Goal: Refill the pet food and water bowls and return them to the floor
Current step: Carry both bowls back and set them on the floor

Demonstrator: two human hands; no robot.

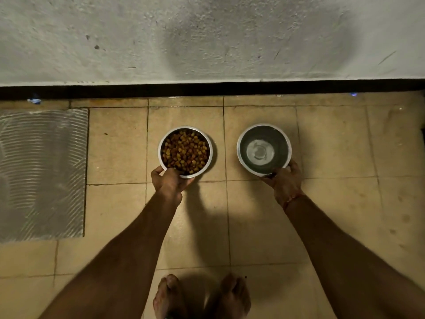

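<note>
My left hand (pixel 169 181) grips the near rim of the food bowl (pixel 185 152), heaped with brown kibble; my right hand (pixel 285 180) grips the near rim of the water bowl (pixel 264 149). Both steel bowls are low over the tiled floor (pixel 333 146), side by side and apart, near the white wall (pixel 207 38). A grey ribbed mat (pixel 41 173) lies to the left. My bare feet (pixel 170 298) stand behind.

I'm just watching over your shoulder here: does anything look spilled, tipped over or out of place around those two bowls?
Nothing stands out. The food bowl sits level and full of kibble, gripped at its near rim by the left hand. The water bowl looks level too, held by the right hand. No kibble or puddle shows on the floor tiles.
</note>
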